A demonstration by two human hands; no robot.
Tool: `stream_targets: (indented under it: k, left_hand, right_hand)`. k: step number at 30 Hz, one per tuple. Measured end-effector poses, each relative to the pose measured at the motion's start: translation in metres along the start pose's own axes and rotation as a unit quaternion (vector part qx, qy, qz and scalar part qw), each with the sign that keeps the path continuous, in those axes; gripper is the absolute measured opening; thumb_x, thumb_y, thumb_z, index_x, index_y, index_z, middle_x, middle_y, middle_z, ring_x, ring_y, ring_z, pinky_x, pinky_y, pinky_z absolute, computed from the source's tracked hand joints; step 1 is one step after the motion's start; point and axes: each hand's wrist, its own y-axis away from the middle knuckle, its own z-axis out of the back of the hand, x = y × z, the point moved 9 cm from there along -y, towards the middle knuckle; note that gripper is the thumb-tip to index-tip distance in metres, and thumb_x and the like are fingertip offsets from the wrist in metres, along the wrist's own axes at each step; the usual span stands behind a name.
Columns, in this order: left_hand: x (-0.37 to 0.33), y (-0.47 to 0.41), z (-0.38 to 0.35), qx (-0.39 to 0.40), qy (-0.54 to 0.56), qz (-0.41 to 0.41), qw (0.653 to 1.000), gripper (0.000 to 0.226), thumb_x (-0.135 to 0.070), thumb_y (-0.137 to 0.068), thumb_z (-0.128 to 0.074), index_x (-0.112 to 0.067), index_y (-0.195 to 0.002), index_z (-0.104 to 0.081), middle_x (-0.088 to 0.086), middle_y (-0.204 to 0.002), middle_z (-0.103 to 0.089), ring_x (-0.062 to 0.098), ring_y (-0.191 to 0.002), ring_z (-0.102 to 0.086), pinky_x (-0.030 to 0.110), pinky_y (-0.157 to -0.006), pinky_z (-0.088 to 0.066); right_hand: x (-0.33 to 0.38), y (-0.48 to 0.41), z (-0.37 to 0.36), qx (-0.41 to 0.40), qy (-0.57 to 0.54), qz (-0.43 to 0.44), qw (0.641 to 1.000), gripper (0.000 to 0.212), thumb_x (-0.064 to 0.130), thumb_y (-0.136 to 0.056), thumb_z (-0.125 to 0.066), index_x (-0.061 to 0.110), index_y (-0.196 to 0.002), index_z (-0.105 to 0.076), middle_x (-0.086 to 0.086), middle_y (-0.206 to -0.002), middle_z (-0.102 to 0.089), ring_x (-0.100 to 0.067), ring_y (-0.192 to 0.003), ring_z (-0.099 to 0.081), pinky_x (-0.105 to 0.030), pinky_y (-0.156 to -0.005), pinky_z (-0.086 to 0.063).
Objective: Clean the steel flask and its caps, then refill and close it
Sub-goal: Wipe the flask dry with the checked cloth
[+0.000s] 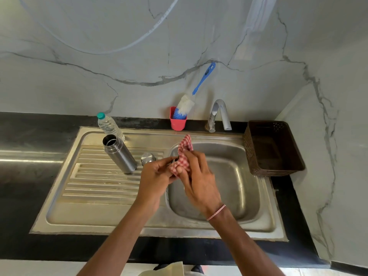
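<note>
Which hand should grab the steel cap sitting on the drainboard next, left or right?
Left, probably. The left hand is right beside the cap on the drainboard, while the right hand is over the basin, bunching the cloth. Both hold the cloth, so the left must let go first.

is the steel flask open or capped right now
Open. The steel flask stands on the drainboard with its mouth bare, and a steel cap sits beside it.
</note>
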Motion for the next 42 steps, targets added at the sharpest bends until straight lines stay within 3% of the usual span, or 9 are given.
stream_targets:
  k: [2, 5, 10, 13, 16, 21, 23, 33, 42]
  left_hand:
    - [0.0, 0.003, -0.003, 0.037, 0.003, 0.012, 0.999, 0.029, 0.005, -0.096, -0.064, -0.009, -0.12, -0.074, 0.008, -0.108, -0.08, 0.026, -0.109, -0.075, 0.038, -0.091, -0.062]
    - [-0.013, 0.004, -0.001, 0.056, -0.082, -0.053, 0.994, 0.037, 0.0, -0.094, -0.068, -0.013, -0.128, -0.071, 0.001, -0.116, -0.078, 0.018, -0.112, -0.073, 0.042, -0.098, -0.059]
    - [-0.016, 0.001, 0.002, 0.078, -0.07, -0.064, 0.992, 0.042, 0.008, -0.094, -0.066, -0.02, -0.124, -0.073, -0.001, -0.12, -0.077, 0.017, -0.119, -0.07, 0.038, -0.096, -0.06]
    - [-0.012, 0.004, -0.002, 0.084, 0.018, -0.03, 0.996, 0.037, 0.008, -0.094, -0.063, -0.014, -0.122, -0.073, 0.003, -0.118, -0.078, 0.02, -0.117, -0.071, 0.03, -0.089, -0.061]
    - [-0.006, 0.0, -0.004, 0.071, 0.134, 0.004, 0.988, 0.035, -0.003, -0.091, -0.063, -0.004, -0.125, -0.069, 0.012, -0.12, -0.076, 0.025, -0.119, -0.07, 0.032, -0.091, -0.061]
    - [-0.005, -0.003, -0.004, 0.063, 0.14, 0.01, 0.988, 0.039, -0.01, -0.092, -0.064, -0.002, -0.13, -0.067, 0.013, -0.123, -0.075, 0.028, -0.119, -0.07, 0.04, -0.098, -0.059]
    - [-0.005, -0.001, -0.008, 0.071, 0.117, 0.004, 0.991, 0.034, -0.011, -0.091, -0.064, -0.007, -0.124, -0.07, 0.011, -0.118, -0.077, 0.026, -0.115, -0.072, 0.038, -0.096, -0.06]
    - [0.003, 0.0, 0.003, 0.039, 0.106, 0.026, 0.993, 0.032, 0.001, -0.098, -0.059, -0.001, -0.128, -0.067, 0.015, -0.116, -0.077, 0.029, -0.114, -0.072, 0.035, -0.09, -0.062]
    - [0.016, 0.003, 0.006, 0.065, 0.142, 0.075, 0.985, 0.031, 0.002, -0.098, -0.056, 0.003, -0.127, -0.067, 0.018, -0.118, -0.076, 0.029, -0.11, -0.074, 0.038, -0.09, -0.063]
  right_hand:
    - [0.0, 0.003, 0.001, -0.015, 0.022, 0.023, 0.999, 0.05, 0.055, -0.105, -0.034, 0.018, -0.134, -0.049, -0.003, -0.125, -0.055, -0.013, -0.088, -0.062, -0.021, -0.069, -0.051]
    - [-0.004, -0.005, 0.016, -0.054, -0.163, -0.079, 0.982, 0.036, 0.049, -0.107, -0.034, 0.022, -0.11, -0.056, 0.002, -0.093, -0.066, -0.008, -0.074, -0.063, -0.014, -0.064, -0.046]
    - [-0.04, -0.002, -0.016, 0.05, -0.416, -0.379, 0.825, 0.042, 0.057, -0.103, -0.044, 0.024, -0.105, -0.069, -0.007, -0.1, -0.075, -0.02, -0.097, -0.072, -0.039, -0.087, -0.058]
    - [-0.049, 0.008, -0.025, 0.042, -0.474, -0.438, 0.762, 0.052, 0.063, -0.098, -0.05, 0.019, -0.113, -0.073, -0.012, -0.102, -0.077, -0.029, -0.099, -0.074, -0.051, -0.097, -0.057]
    - [-0.044, 0.008, -0.018, -0.016, -0.494, -0.378, 0.783, 0.05, 0.058, -0.103, -0.044, 0.018, -0.121, -0.07, -0.009, -0.109, -0.077, -0.026, -0.105, -0.073, -0.051, -0.098, -0.056]
    - [-0.017, 0.007, 0.022, -0.101, -0.271, -0.147, 0.946, 0.033, 0.05, -0.105, -0.038, 0.024, -0.11, -0.057, 0.004, -0.1, -0.064, -0.008, -0.088, -0.062, -0.021, -0.077, -0.049]
    - [-0.006, 0.006, 0.023, -0.081, -0.176, -0.091, 0.977, 0.035, 0.048, -0.104, -0.039, 0.023, -0.122, -0.054, 0.004, -0.108, -0.056, -0.003, -0.093, -0.058, -0.008, -0.077, -0.042]
    - [-0.018, -0.011, 0.011, 0.04, -0.241, -0.112, 0.963, 0.038, 0.054, -0.1, -0.049, 0.023, -0.122, -0.052, 0.0, -0.106, -0.065, -0.014, -0.091, -0.067, -0.034, -0.076, -0.059]
    - [-0.025, 0.003, 0.013, 0.031, -0.318, -0.117, 0.94, 0.029, 0.038, -0.101, -0.059, 0.014, -0.117, -0.057, -0.003, -0.101, -0.067, -0.021, -0.087, -0.067, -0.042, -0.075, -0.059]
